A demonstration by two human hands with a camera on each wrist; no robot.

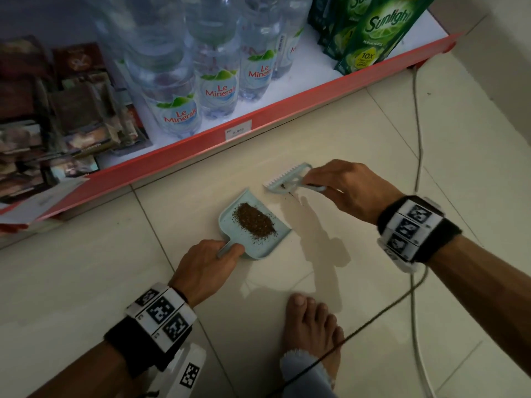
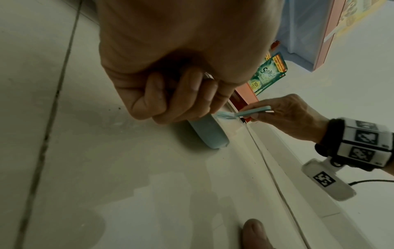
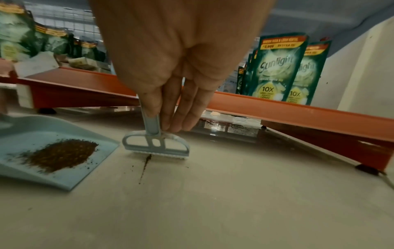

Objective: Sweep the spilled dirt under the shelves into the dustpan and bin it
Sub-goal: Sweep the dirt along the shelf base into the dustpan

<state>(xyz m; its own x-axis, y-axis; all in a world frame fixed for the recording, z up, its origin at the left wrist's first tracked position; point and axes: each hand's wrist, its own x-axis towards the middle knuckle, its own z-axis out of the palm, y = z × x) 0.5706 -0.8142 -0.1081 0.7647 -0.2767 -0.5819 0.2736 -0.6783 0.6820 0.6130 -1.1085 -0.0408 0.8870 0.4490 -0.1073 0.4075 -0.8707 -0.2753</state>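
A pale blue dustpan (image 1: pixel 230 222) lies flat on the tiled floor with a brown heap of dirt (image 1: pixel 255 220) in it. My left hand (image 1: pixel 205 264) grips its short handle (image 2: pixel 210 133) from the near side. My right hand (image 1: pixel 350 186) holds the handle of a small pale blue brush (image 1: pixel 287 178), whose head (image 3: pixel 156 146) stands on the floor just right of the pan's lip (image 3: pixel 93 168). A thin line of dirt (image 3: pixel 146 166) runs along the tile joint in front of the brush. More dirt (image 3: pixel 226 127) lies under the red shelf.
The red bottom shelf (image 1: pixel 184 147) runs diagonally behind the pan, stacked with water bottles (image 1: pixel 218 90), green Sunlight pouches (image 1: pixel 382 33) and dark packets (image 1: pixel 57 122). Its feet (image 3: pixel 369 169) stand on the floor. My bare foot (image 1: pixel 311 326) and cables (image 1: pixel 418 156) lie nearby.
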